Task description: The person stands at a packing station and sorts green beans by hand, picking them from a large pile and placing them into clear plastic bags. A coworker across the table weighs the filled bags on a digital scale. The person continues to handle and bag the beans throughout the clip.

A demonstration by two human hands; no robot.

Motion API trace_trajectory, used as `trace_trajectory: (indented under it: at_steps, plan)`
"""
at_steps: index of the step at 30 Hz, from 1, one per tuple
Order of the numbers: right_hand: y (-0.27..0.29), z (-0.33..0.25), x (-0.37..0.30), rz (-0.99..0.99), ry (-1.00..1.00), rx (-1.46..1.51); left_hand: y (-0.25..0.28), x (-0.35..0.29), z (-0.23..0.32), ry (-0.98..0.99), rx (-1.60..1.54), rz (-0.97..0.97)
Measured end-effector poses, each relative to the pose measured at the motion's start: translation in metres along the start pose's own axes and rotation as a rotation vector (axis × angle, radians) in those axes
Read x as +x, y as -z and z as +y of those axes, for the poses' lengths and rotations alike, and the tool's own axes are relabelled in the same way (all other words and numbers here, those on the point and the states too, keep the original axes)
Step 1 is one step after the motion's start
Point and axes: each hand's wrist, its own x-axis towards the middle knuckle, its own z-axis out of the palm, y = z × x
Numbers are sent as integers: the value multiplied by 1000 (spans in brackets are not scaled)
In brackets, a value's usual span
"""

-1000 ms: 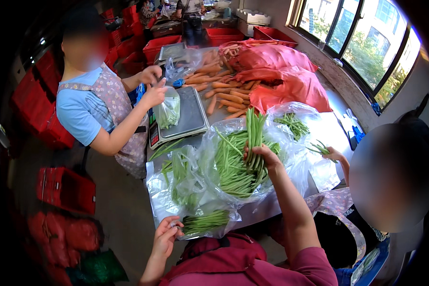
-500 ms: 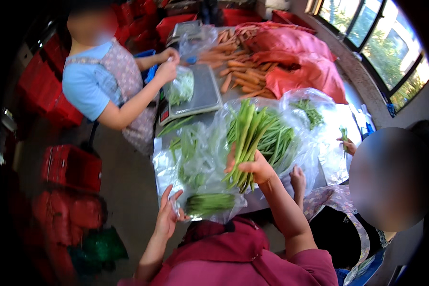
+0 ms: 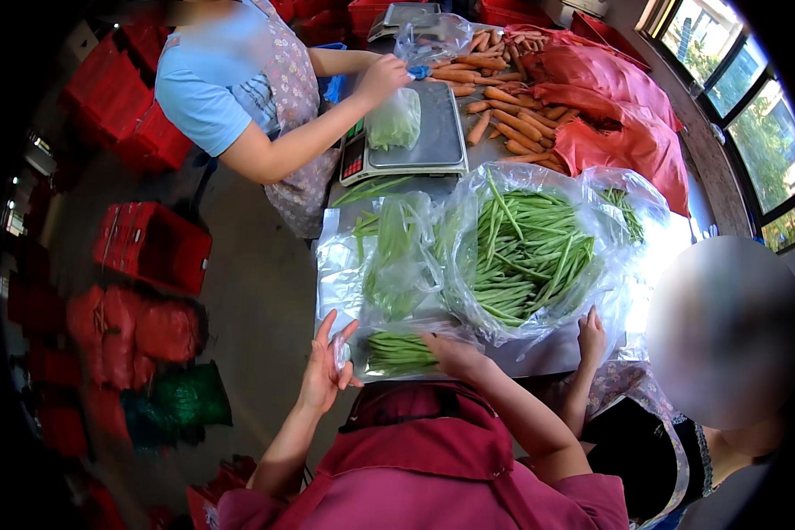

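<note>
Close to the table's near edge lies a small clear plastic bag with a row of green beans in it. My left hand pinches the bag's crumpled left end, index finger stretched upward. My right hand is at the bag's right side, its fingers closed around the bean ends and partly hidden by plastic. Just beyond, a large open clear bag holds a heap of green beans. Left of that heap lies another clear bag with green contents.
Across the table a person in a blue shirt handles a bagged green vegetable on a scale. Carrots and red mesh sacks lie behind. Another person's hand touches the large bag at right. Red crates stand on the floor.
My right hand has carried a bundle of green beans from above the large bag down to the small bag. My left hand still holds the small bag's end; the view has shifted.
</note>
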Motion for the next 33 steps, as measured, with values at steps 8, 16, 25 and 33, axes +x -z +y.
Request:
trace_trajectory:
  at_steps: [8, 16, 25, 33]
  plan:
    - [61, -24, -52, -29, -45, -97, -19, -7, 27, -75, -117, -124]
    - [158, -13, -44, 401, -98, 166, -10, -2, 1, 30, -30, -58]
    - [122, 89, -38, 211, -278, -383, -17, 3, 5, 23, -2, -85]
    - [130, 96, -34, 134, -216, -391, -19, 6, 5, 31, 28, -49]
